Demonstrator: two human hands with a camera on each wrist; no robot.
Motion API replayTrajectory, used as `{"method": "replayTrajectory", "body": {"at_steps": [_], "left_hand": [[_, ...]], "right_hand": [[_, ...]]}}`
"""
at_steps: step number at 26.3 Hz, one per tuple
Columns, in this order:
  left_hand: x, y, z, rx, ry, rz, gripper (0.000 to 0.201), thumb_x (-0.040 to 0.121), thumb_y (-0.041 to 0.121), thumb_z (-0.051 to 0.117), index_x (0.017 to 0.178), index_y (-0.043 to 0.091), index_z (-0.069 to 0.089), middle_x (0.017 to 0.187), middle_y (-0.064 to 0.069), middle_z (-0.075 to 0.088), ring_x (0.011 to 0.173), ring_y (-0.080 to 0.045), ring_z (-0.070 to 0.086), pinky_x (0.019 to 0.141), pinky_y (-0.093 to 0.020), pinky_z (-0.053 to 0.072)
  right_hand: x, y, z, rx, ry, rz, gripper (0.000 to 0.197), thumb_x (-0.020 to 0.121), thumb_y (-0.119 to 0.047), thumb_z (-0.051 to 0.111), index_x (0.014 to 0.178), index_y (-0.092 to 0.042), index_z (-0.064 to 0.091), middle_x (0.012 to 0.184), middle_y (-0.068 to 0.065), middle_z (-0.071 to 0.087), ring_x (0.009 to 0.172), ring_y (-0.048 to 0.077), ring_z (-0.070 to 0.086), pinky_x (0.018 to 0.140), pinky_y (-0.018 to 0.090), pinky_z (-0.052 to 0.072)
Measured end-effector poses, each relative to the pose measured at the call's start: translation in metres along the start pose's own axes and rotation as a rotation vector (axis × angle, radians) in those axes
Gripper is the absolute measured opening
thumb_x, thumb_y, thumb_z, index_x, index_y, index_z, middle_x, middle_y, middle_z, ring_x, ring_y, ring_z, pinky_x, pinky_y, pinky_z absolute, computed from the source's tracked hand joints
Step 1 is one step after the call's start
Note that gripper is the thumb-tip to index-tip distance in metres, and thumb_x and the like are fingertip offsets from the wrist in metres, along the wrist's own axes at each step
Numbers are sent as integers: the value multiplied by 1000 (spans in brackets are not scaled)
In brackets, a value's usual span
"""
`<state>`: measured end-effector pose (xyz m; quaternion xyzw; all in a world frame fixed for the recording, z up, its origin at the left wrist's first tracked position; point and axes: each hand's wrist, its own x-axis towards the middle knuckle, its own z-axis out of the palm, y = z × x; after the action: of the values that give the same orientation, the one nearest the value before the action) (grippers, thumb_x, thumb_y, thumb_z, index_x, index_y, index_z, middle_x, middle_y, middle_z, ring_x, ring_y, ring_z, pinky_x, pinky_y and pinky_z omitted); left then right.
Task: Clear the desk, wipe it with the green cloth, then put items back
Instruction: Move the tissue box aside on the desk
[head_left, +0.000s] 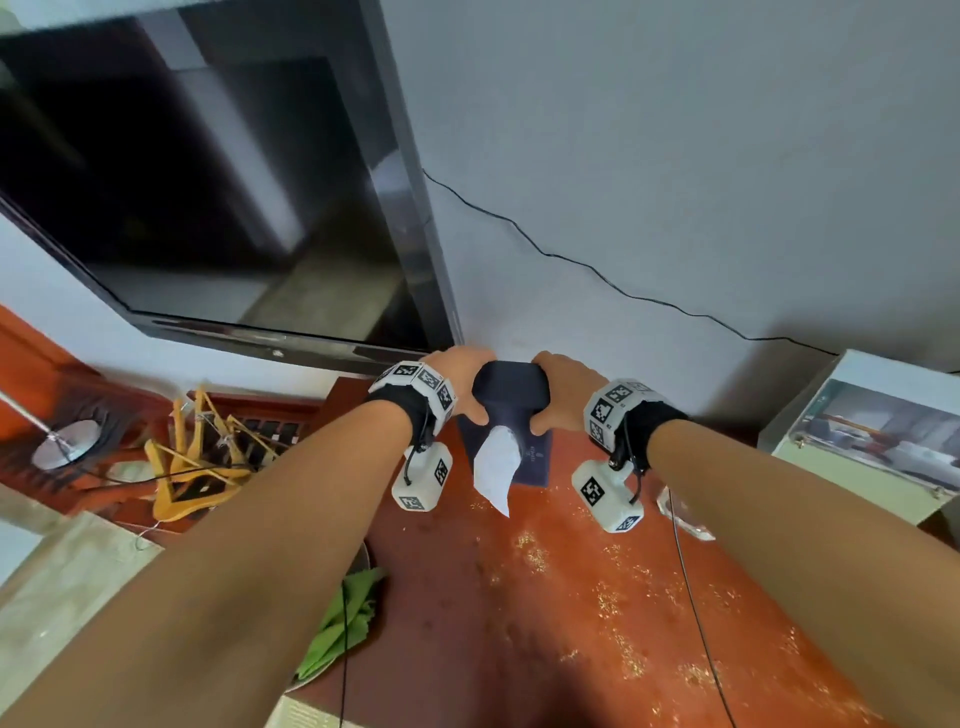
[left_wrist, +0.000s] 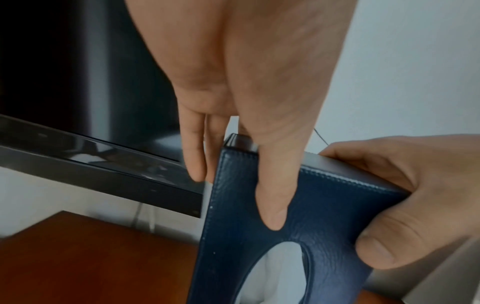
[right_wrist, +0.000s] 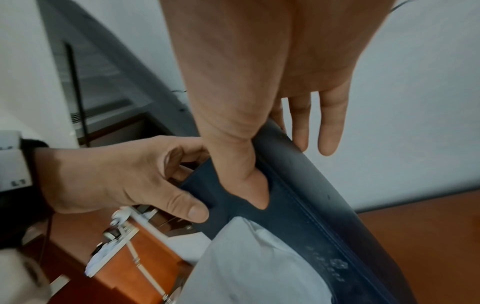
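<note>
Big dark TV (head_left: 208, 182) fills the upper left, with the reddish-brown counter (head_left: 571, 597) below it, speckled with pale gritty spots. The dark blue leather tissue box (head_left: 511, 395), stitched along its edges, is up at the back of the counter near the wall, white tissue (head_left: 496, 467) poking out of its oval slot. There's small print on the box, too blurry to read. Left hand (head_left: 457, 384) and right hand (head_left: 563, 392) each grip an end, thumbs on top. Green cloth (head_left: 343, 623) sits crumpled at the counter's left edge.
</note>
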<state>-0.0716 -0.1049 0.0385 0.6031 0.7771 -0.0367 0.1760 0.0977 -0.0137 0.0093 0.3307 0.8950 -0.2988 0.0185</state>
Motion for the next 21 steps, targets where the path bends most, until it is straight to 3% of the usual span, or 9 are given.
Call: {"method": "replayTrajectory", "body": {"at_steps": [9,17,21], "left_hand": [[-61,-117,-18,-21,23,-148,65,60,30,88,117,23,56,106,1,65,96,-23,63,81,-39,53],[-61,-268,-8,-174,74,-205,63,53,29,87,108,26,56,99,3,65,90,-23,63,78,-38,55],[-49,-329,-3,-252,69,-211,63,60,25,84,114,21,53,102,-3,65,93,-27,63,82,-41,55]], "right_hand": [[50,-111,47,-45,-16,-127,60,58,-31,85,107,-22,52,96,-3,55,79,16,59,65,30,50],[134,-206,117,-16,24,26,62,59,-29,85,111,-23,52,104,-4,56,90,20,59,75,33,49],[173,-245,144,-48,60,94,66,61,-32,84,116,-20,50,110,-2,53,94,23,58,78,33,49]]}}
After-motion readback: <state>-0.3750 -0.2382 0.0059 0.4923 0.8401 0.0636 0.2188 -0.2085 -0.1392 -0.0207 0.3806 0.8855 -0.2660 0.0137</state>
